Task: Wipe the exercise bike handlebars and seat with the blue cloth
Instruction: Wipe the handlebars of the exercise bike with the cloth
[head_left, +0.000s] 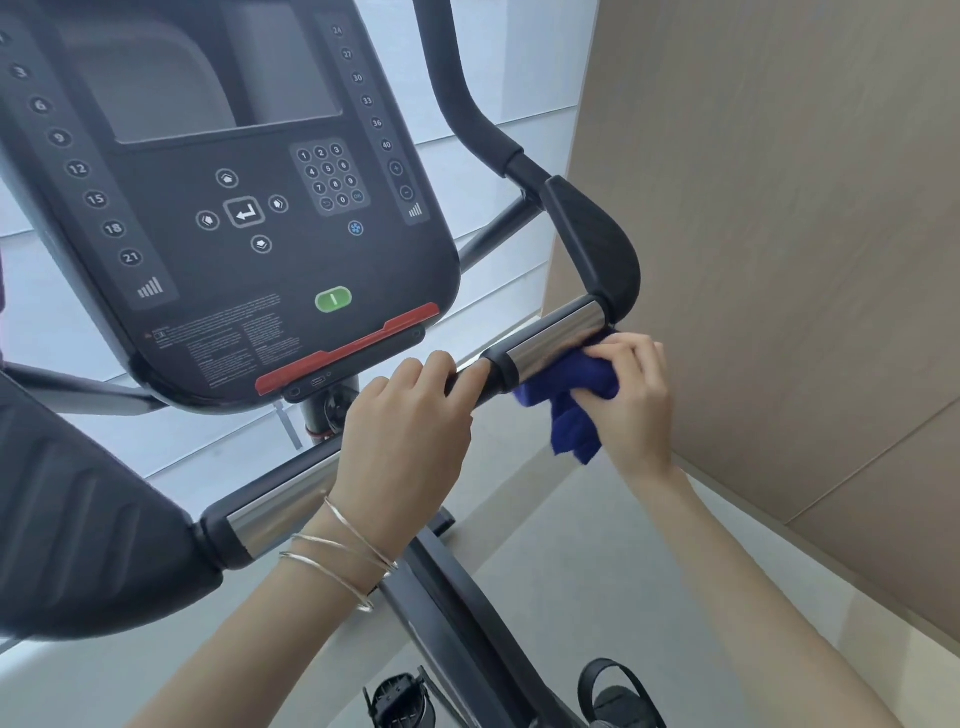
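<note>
The exercise bike's handlebar (558, 335) crosses the middle of the view, with a shiny metal sleeve on its right half and a black padded grip above it. My right hand (631, 397) presses a bunched blue cloth (569, 402) against the underside of that metal sleeve. My left hand (402, 431), with thin bangles on the wrist, is wrapped over the black bar just left of the sleeve. A second metal sleeve (275, 512) and a black pad lie at the lower left. The seat is out of view.
The bike's console (234, 208) with screen, keypad and green button fills the upper left, close above the bar. A beige panelled wall (779, 234) stands immediately to the right. Pedals (618, 693) and the frame post show below, over a pale floor.
</note>
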